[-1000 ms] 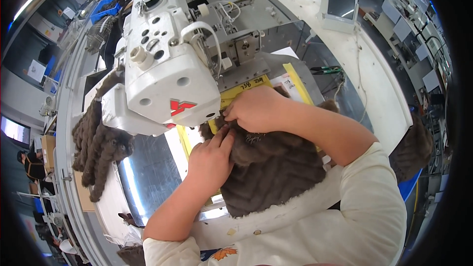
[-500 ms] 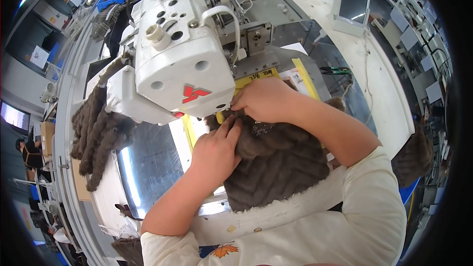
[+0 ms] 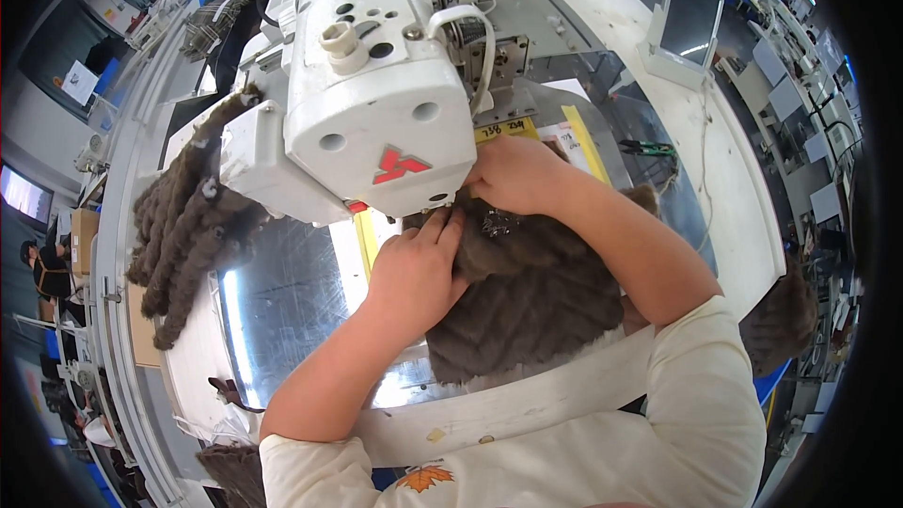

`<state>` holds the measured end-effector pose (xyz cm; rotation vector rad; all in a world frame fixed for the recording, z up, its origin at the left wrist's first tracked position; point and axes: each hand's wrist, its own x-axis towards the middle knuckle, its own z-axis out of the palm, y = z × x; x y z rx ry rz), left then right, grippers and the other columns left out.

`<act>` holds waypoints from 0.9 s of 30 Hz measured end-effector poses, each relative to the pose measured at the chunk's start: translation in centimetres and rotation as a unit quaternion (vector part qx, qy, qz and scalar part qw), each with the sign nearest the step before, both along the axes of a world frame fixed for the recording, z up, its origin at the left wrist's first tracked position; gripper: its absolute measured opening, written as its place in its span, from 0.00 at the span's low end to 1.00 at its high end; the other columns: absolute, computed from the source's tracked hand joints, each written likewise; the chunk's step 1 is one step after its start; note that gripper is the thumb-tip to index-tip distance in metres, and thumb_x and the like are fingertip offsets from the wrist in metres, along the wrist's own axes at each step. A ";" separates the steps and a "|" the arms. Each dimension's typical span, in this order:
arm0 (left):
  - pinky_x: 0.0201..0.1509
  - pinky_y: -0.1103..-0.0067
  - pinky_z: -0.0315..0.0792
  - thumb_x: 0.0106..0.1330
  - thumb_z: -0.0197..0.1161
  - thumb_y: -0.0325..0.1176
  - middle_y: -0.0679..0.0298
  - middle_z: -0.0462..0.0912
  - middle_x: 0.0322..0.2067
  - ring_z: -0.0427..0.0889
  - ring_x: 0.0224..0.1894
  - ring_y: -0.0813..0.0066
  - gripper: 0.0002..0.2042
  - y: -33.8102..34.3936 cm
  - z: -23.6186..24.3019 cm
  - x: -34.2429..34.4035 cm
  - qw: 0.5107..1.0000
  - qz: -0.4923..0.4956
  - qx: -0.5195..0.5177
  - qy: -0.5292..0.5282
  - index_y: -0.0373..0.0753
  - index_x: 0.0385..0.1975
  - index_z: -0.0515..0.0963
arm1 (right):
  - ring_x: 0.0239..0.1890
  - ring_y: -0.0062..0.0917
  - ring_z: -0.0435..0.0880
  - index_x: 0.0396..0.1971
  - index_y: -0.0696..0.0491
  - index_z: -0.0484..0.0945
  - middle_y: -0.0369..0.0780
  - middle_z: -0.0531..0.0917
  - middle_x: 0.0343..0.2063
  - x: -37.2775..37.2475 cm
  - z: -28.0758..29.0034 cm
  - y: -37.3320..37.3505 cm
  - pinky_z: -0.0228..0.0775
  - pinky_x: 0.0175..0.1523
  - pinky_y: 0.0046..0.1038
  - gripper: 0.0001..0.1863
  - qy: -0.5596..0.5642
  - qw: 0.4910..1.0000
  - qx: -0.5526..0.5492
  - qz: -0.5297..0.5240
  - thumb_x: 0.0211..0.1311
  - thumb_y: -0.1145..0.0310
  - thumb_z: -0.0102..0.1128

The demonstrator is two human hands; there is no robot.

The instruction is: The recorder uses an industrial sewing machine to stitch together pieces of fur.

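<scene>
A piece of brown-grey fur point(image 3: 527, 315) with ridged stripes lies under the head of a white sewing machine point(image 3: 376, 127), a fold bunched at its far edge. My left hand point(image 3: 414, 268) rests on that edge, fingers stretched forward and the thumb apart against the fold. On the other side my right hand point(image 3: 522, 174) is curled, its fingertips at the fur's edge and partly hidden behind the machine head. The needle area is hidden too. Shiny metal bits or clear beads point(image 3: 499, 221) show on the fur between my hands; I cannot tell which.
Yellow strips point(image 3: 585, 143) lie on the plate beyond my right hand. Green-handled snips point(image 3: 647, 148) are at the right. Fur strips point(image 3: 193, 226) hang left of the machine; more fur point(image 3: 781, 315) is at the far right. A framed dark panel point(image 3: 691, 19) stands on the table.
The whole view has shifted, so the machine sits further right in it. Both hands stay at the fur's edge; the right fingertips are now more covered by the machine head. A yellow bit between the hands is hidden.
</scene>
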<state>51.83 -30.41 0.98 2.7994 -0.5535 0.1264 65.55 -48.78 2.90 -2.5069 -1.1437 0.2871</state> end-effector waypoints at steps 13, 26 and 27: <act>0.52 0.65 0.78 0.50 0.74 0.38 0.53 0.81 0.59 0.85 0.49 0.53 0.35 1.0 1.2 -0.1 0.999 0.035 0.036 0.015 0.34 0.61 0.75 | 0.42 0.46 0.87 0.43 0.47 0.90 0.47 0.89 0.37 1.2 -1.2 1.1 0.79 0.49 0.44 0.19 0.023 0.998 0.065 -0.010 0.53 0.68 0.57; 0.62 0.62 0.69 0.48 0.76 0.45 0.58 0.81 0.55 0.73 0.63 0.55 0.39 2.5 0.2 0.4 0.997 0.051 0.033 0.048 0.36 0.62 0.74 | 0.53 0.43 0.85 0.51 0.55 0.86 0.45 0.87 0.52 -3.4 0.4 -1.5 0.77 0.60 0.40 0.18 0.037 0.984 0.123 0.120 0.60 0.72 0.62; 0.62 0.63 0.69 0.48 0.76 0.45 0.58 0.81 0.57 0.72 0.64 0.56 0.39 2.5 0.1 0.5 0.997 0.048 0.032 0.052 0.36 0.62 0.73 | 0.53 0.43 0.85 0.51 0.55 0.86 0.45 0.87 0.52 -3.5 0.4 -1.3 0.77 0.60 0.40 0.18 0.035 0.982 0.129 0.132 0.60 0.72 0.62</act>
